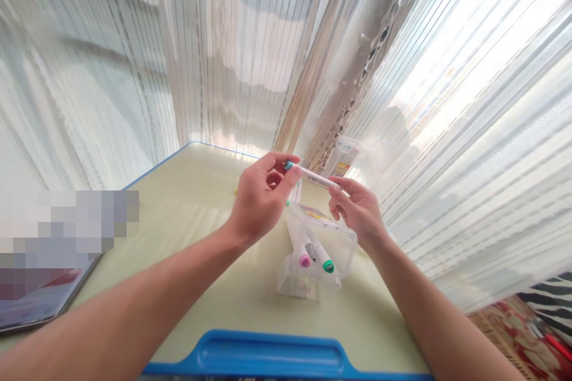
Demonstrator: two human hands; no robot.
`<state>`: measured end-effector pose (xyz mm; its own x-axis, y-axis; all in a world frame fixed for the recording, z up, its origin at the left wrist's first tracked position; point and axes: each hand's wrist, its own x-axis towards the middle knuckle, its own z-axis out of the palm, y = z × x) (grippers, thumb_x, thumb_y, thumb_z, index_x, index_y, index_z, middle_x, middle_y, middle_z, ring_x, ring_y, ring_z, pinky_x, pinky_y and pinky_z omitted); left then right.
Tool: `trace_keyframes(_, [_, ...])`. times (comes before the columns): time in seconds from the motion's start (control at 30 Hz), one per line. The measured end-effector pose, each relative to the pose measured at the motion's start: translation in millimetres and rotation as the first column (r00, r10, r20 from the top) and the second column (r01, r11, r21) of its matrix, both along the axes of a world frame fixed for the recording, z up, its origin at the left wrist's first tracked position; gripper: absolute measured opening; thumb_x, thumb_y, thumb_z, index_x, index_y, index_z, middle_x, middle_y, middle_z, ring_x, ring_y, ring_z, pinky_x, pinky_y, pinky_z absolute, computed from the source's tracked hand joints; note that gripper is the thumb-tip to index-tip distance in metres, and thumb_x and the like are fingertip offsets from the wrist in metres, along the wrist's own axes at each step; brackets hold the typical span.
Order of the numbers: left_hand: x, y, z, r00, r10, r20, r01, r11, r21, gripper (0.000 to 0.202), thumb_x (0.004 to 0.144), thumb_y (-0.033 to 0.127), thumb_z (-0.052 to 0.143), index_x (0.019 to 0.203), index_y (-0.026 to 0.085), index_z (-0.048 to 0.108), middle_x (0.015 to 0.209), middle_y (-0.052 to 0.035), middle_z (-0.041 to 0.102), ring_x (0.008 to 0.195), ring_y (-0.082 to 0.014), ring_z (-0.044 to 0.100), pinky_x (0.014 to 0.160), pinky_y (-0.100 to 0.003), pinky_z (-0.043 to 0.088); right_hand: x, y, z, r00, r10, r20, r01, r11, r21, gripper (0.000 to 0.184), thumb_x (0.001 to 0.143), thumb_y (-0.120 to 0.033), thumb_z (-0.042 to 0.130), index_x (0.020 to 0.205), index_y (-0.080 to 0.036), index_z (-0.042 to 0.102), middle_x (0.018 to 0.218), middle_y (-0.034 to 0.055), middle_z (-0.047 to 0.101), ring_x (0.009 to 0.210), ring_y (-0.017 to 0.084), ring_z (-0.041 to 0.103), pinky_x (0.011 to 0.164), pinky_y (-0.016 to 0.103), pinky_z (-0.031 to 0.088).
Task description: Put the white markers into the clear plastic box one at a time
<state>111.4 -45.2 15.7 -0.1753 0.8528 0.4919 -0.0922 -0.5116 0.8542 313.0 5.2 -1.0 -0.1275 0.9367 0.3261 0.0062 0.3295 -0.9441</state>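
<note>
A white marker pen [315, 177] with a teal cap is held level between both hands above the table. My left hand [263, 196] pinches its teal-capped end between thumb and fingers. The other end is gripped by the fingertips of my right hand [357, 208]. Below the hands lies a clear plastic case [346, 244], open toward me. Inside it are a marker with a green cap end [328, 266], one with a pink cap end [304, 261] and a grey-tipped one [311, 251]. Another green-ended marker shows partly behind my left hand.
The pale table [179, 214] has a blue rim with a moulded blue tray [272, 360] at the front. A second clear container [342, 158] stands at the far right corner. A tablet-like device [58, 303] lies at left, partly blurred out. Sheer curtains [250, 41] hang behind.
</note>
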Motion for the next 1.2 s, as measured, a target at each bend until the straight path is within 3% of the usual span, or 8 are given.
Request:
trace_keyframes(0.53, [3.9, -10.0, 3.1, 0.999, -0.019, -0.027, 0.021, 0.998, 0.059, 0.024, 0.083, 0.030, 0.068, 0.102, 0.015, 0.069, 0.077, -0.0040, 0.065, 0.056, -0.0085, 0.052, 0.047, -0.020, 0.039, -0.4, 1.5, 0.3, 0.996, 0.060, -0.061, -0.063, 0.997, -0.051, 0.035, 0.072, -0.040, 0.081, 0.098, -0.020, 0.069, 0.073, -0.0027, 0.061, 0.046, 0.007, 0.051, 0.038, 0.021, 0.037])
trace_keyframes(1.2, [4.3, -9.8, 1.6, 0.998, -0.020, -0.061, 0.025, 0.996, 0.083, 0.024, 0.085, 0.029, 0.066, 0.104, 0.015, 0.069, 0.079, -0.0037, 0.065, 0.056, -0.0076, 0.051, 0.048, -0.019, 0.040, 0.0, 2.5, -0.8, 0.994, 0.074, -0.084, -0.080, 0.995, -0.061, 0.030, 0.074, -0.035, 0.080, 0.097, -0.020, 0.070, 0.073, -0.0027, 0.062, 0.044, 0.006, 0.051, 0.038, 0.020, 0.036])
